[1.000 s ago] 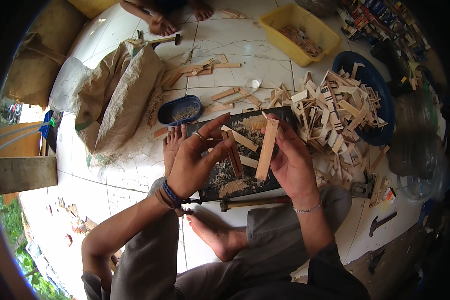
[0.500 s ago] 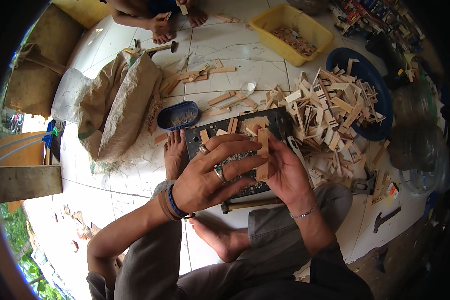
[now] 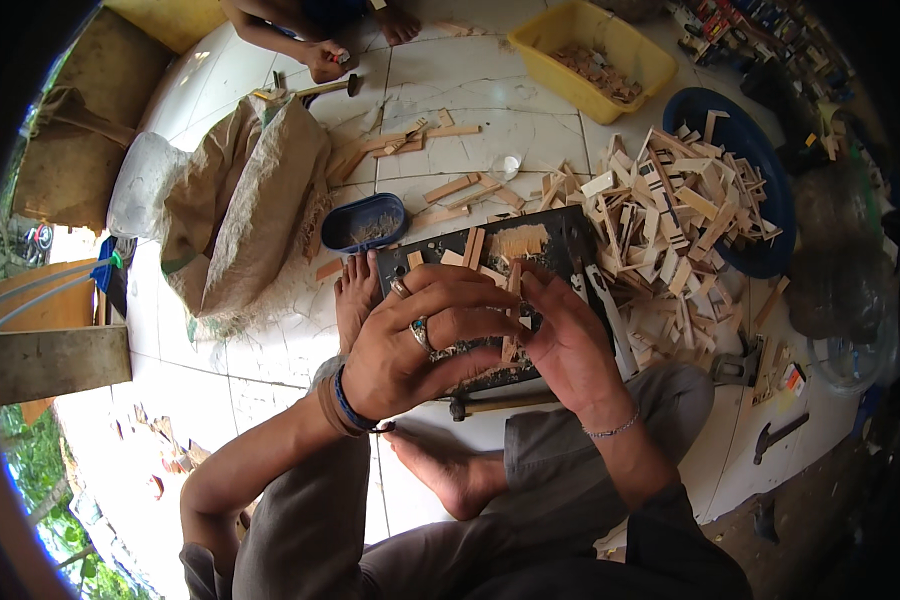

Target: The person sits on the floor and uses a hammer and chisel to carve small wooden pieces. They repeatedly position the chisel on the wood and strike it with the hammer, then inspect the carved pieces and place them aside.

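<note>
A small flat strip of wood [image 3: 514,281] is held upright between my two hands, its narrow edge facing up at me. My left hand [image 3: 410,335], with rings on it, has its fingers closed on the strip's left side. On the other side the fingers of my right hand [image 3: 575,350] pinch it, their tips partly hidden. Below both hands lies a black board [image 3: 560,232] strewn with shavings and several wood pieces [image 3: 474,247]. A hammer [image 3: 510,404] rests along the board's near edge.
A blue oval tray [image 3: 328,236] of small nails stands left of the board, beside a large sack [image 3: 260,220]. Wood offcuts [image 3: 685,210] heap up against a blue basin [image 3: 785,190]. Farther off are a yellow tub [image 3: 540,75] and another person's hand [image 3: 326,60]. Another hammer [image 3: 778,438] lies right.
The wood strip has turned from its broad face to its narrow edge between my hands. My right-hand fingers have shifted round it. The other person's hand has moved slightly.
</note>
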Demonstrator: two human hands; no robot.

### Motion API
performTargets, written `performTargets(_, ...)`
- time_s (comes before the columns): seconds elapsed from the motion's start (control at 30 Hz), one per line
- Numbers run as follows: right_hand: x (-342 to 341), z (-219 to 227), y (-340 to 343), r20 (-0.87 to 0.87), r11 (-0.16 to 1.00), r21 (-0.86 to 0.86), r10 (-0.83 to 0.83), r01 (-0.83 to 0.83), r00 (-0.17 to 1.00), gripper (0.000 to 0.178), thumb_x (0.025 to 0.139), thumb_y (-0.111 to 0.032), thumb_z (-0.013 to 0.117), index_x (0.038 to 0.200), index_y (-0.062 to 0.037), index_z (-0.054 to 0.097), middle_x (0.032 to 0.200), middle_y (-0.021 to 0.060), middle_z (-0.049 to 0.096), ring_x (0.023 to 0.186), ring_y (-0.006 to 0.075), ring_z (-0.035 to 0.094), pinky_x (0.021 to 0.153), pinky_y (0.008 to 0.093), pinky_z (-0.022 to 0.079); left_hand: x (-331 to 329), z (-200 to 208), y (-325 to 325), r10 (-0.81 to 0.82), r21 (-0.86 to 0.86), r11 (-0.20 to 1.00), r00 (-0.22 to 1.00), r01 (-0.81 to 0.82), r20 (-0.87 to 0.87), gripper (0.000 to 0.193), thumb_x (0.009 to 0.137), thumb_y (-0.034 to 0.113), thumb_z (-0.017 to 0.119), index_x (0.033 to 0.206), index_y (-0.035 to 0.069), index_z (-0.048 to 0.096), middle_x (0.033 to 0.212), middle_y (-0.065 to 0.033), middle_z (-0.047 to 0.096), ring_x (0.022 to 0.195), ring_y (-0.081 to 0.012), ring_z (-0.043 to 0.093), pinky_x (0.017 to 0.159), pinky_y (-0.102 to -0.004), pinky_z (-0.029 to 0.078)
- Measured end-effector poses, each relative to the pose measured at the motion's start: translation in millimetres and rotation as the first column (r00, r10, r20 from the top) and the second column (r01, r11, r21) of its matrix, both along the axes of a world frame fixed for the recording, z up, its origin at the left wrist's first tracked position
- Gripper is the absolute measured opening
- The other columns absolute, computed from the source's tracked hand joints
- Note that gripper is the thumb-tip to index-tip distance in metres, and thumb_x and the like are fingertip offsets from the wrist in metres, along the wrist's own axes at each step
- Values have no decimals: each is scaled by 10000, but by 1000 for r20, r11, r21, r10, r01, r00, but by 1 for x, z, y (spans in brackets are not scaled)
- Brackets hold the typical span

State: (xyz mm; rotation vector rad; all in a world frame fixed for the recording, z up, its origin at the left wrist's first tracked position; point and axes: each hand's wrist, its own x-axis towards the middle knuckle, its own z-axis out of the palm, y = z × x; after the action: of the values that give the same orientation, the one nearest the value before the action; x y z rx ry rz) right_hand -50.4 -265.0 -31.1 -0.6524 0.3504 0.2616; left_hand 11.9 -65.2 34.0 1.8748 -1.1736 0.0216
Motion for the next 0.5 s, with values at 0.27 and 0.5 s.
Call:
performTargets(0.27,-2,3,2,159,946,-318,-10,61,987,376,1035,-178,667,1365,-32,564,1218,18,653,1033,53,583,815,227,462,-1,1,3,17,-2,1000,1000,-17,3,393,790,117,846,1148,43,702,1187,-156,717,1131,-348,663,964,-443,511)
performTargets(0.5,0,3,1,150,937,-349,39,16,988,372,1036,-185,671,1355,-17,579,1197,22,648,1004,49,564,797,226,464,0,2,3,5,-15,1000,1000,-6,-22,367,803,115,842,1137,55,701,1179,-146,721,1113,-327,671,937,-426,515)
